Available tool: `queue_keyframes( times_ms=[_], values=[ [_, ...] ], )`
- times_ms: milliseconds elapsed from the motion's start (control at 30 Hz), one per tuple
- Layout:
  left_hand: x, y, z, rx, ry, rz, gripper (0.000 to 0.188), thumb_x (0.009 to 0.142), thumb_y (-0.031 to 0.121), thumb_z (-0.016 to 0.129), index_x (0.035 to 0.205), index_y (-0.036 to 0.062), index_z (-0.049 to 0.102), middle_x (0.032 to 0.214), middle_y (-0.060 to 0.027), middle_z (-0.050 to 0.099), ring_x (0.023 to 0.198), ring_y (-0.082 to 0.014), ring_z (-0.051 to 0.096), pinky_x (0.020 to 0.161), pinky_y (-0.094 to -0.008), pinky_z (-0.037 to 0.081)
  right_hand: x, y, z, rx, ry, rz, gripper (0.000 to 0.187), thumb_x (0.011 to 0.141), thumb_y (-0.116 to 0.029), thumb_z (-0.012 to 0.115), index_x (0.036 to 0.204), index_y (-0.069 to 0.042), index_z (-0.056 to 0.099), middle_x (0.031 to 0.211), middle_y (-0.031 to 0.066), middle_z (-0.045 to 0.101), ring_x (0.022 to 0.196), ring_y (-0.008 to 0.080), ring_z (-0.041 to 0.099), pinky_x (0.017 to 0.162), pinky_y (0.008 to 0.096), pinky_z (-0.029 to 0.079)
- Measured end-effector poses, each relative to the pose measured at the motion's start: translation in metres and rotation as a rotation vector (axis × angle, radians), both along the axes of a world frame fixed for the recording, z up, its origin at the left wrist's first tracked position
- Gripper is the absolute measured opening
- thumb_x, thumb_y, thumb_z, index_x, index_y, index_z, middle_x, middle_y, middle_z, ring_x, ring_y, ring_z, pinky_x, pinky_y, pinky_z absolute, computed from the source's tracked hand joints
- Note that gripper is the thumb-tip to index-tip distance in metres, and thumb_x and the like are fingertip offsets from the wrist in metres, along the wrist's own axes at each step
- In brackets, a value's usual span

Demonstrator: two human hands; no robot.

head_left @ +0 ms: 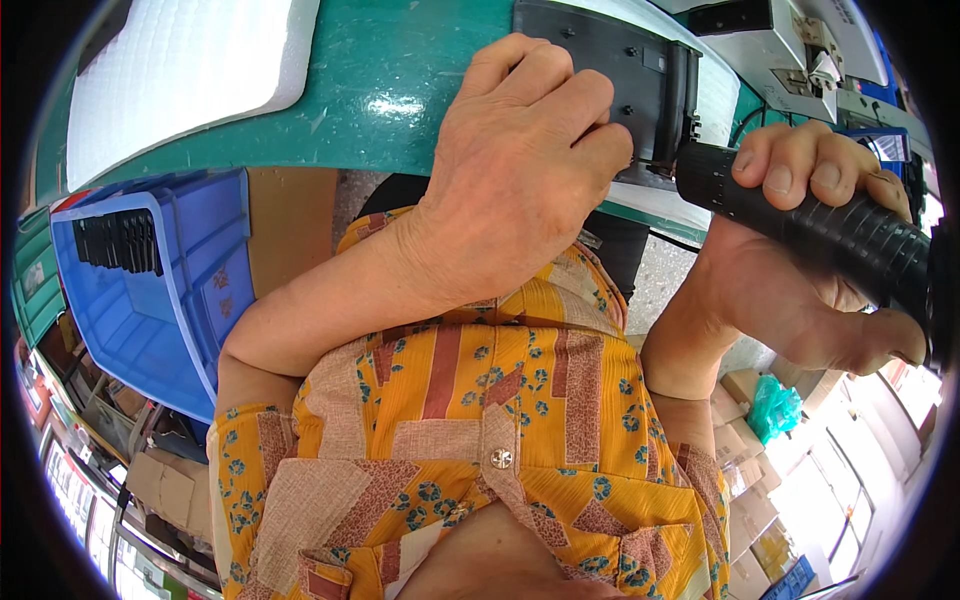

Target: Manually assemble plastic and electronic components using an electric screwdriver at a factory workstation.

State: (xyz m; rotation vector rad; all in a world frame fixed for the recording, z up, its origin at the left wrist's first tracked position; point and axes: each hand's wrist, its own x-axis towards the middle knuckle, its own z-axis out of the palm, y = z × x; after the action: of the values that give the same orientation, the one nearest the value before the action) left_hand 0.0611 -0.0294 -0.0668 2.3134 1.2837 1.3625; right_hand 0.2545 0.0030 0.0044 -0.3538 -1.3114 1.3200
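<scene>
A flat black plastic panel with small raised studs lies at the far edge of the bench, with a rod-like strip along its right side. My left hand is over its near left part, fingers curled and closed. The fingertips are turned away, so whatever they pinch is hidden. In my right hand is a thick black cylindrical power tool, seemingly an electric screwdriver, with fingers and thumb wrapped round its body. Its nose points left, close to the panel's lower right corner; I cannot tell whether it touches.
White foam sheet covers the left of the green bench; more foam lies under the panel. Below the bench at left, a blue crate holds several black parts. A white machine stands at the back right.
</scene>
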Motion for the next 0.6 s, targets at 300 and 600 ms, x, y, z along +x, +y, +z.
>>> queue_keyframes(
  times_ms=[300, 600],
  values=[
    [0.0013, 0.0005, -0.0006, 0.013, -0.013, 0.008, 0.018, 0.066, 0.003, 0.078, 0.083, 0.0073, 0.073, 0.078, -0.0026, 0.054, 0.079, -0.0246, 0.056, 0.087, -0.0423, 0.048, -0.0043, -0.0010, 0.0013, 0.045, -0.058, -0.010, 0.097, 0.074, -0.092, 0.059, 0.126, -0.010, 0.065, 0.102, 0.0082, 0.060, 0.083, 0.0233, 0.057, 0.073, 0.0400, 0.047],
    [0.0047, -0.0003, 0.0034, -0.019, -0.044, -0.006, 0.023, 0.062, 0.005, 0.077, 0.084, 0.0073, 0.073, 0.079, -0.0027, 0.054, 0.079, -0.0245, 0.056, 0.089, -0.0456, 0.048, -0.0096, -0.0058, 0.0081, 0.031, -0.127, -0.091, 0.094, 0.074, -0.090, 0.061, 0.125, -0.012, 0.065, 0.097, 0.0057, 0.058, 0.080, 0.0223, 0.056, 0.069, 0.0391, 0.047]
  ],
)
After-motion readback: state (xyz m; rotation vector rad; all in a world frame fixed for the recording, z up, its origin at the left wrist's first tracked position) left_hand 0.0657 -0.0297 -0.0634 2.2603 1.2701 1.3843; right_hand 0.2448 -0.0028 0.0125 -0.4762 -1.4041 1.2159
